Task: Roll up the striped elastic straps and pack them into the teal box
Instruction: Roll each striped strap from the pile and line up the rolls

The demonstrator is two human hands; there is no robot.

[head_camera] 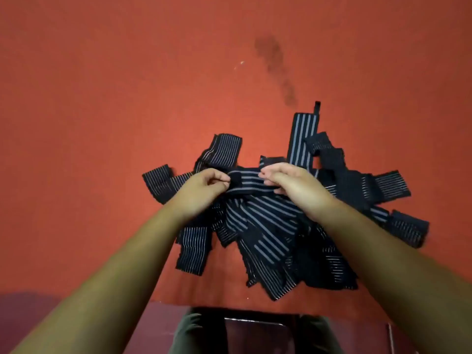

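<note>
A heap of several black elastic straps [270, 231] with grey and white stripes lies spread on the red table [102, 123]. One strap [246, 182] is stretched level between my hands above the heap. My left hand [201, 192] pinches its left end, where a black patch shows. My right hand [293, 187] grips the strap further right with curled fingers. Another striped strap [301, 139] with a small black loop reaches away toward the far side. No teal box is in view.
A dark stain [275, 65] marks the red tabletop beyond the heap. The table's near edge [204, 304] runs along the bottom, with my lap and a dark chair seat [252, 333] below it. Bare red surface lies left of and beyond the straps.
</note>
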